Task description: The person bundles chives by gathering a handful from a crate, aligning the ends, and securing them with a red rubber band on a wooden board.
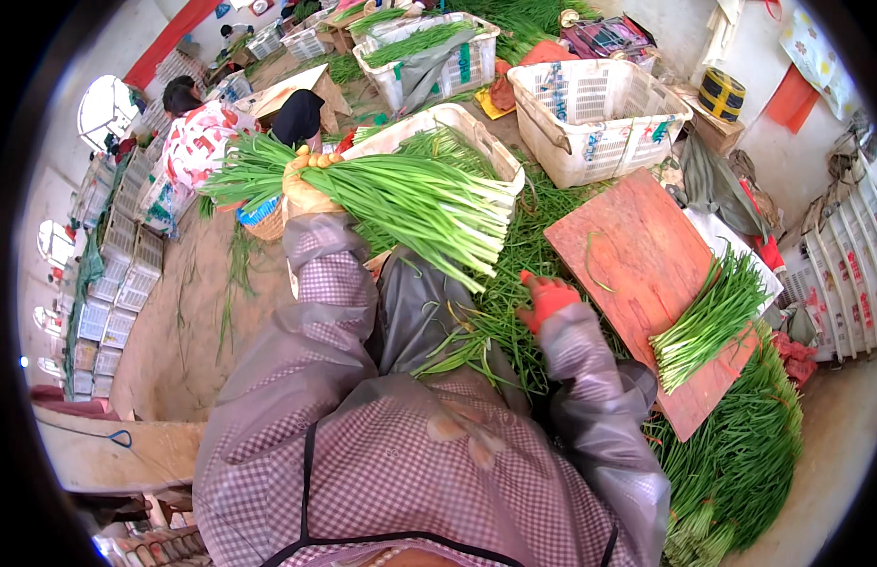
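My left hand [311,180], in a yellowish glove, grips a big bundle of long green leafy stalks with pale ends [419,213] and holds it raised above my lap. My right hand [549,300], in a red glove, has its fingers apart over a pile of loose leaves [517,321]. Right of it, a tilted reddish wooden board [599,274] carries a trimmed bunch of stalks [693,331]. A heap of dark green bunches [731,482] lies beside the board at the lower right.
White plastic crates [580,151] stand ahead, one behind the bundle [457,123]. A co-worker in a patterned top [188,146] sits at the left, near stacked crates [112,283]. Folded crates [840,265] lean at the right wall. A yellow-black roll [722,94] rests on a wooden stand.
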